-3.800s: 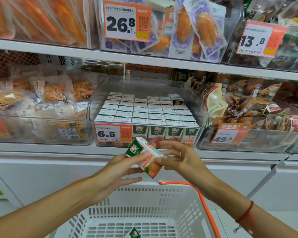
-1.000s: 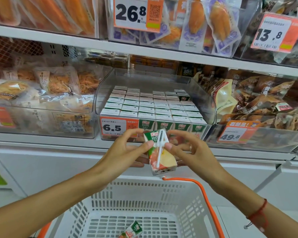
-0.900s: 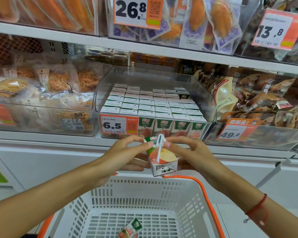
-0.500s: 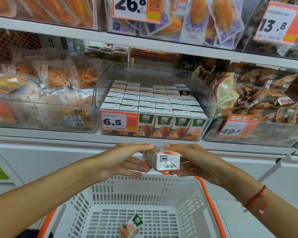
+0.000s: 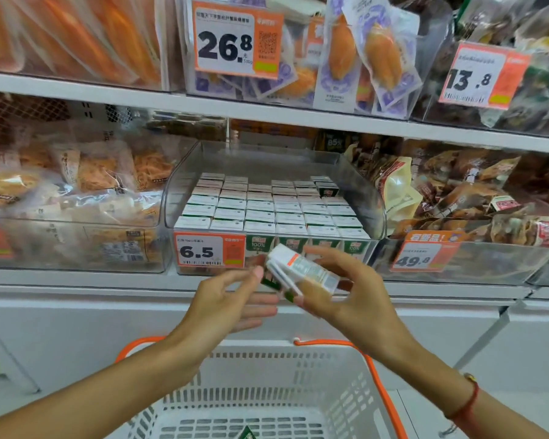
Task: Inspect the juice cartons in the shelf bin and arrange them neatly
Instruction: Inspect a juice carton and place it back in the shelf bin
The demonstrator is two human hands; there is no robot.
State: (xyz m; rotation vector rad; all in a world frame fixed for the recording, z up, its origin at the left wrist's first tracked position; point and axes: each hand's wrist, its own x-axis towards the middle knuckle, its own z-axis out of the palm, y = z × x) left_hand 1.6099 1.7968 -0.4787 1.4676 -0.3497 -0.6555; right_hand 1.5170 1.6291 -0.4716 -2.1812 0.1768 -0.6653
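Note:
A small juice carton (image 5: 301,274), white, green and orange, is tilted in front of the shelf edge, blurred by motion. My right hand (image 5: 352,289) grips it from the right and below. My left hand (image 5: 225,299) is beside its left end, fingers stretched out, the forefinger tip touching or nearly touching the carton. Behind them stands the clear shelf bin (image 5: 371,198) filled with several neat rows of the same cartons (image 5: 267,210), with a 6.5 price tag (image 5: 208,251) on its front.
A white shopping basket (image 5: 267,391) with orange handles sits below my hands; one more carton (image 5: 247,434) lies in its bottom. Clear bins of bagged snacks flank the juice bin left (image 5: 70,204) and right (image 5: 466,201). Another stocked shelf (image 5: 267,112) runs above.
The carton has been turned and lifted from level at the basket rim up to the bin's front. My left hand has let go and opened; my right hand alone holds the carton.

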